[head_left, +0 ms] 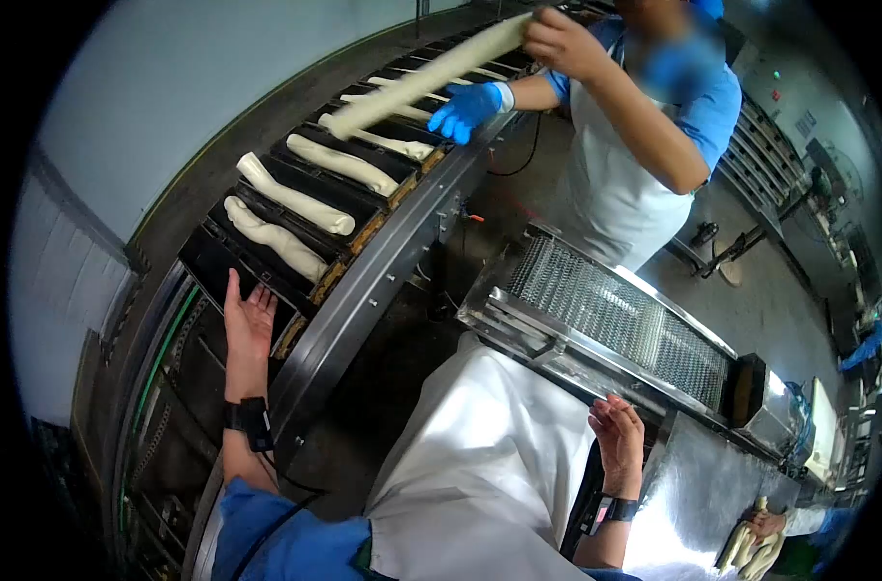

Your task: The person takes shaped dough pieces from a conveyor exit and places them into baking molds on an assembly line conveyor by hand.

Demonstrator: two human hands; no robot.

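My left hand (250,318) is palm up with its fingers apart beside the near end of a row of black trays (211,263); it holds nothing. Pale dough lengths lie in the trays, the nearest a twisted dough piece (274,237), with a smoother dough piece (295,197) behind it. My right hand (618,433) hangs near the lower edge of a metal mesh conveyor (615,315), its fingers curled, and nothing shows in it.
Across the conveyor a co-worker in a white apron (620,184) holds a long dough strip (426,77) over the trays. At lower right, another person's hand (768,525) touches dough on a metal table (697,484). A steel rail (363,310) edges the trays.
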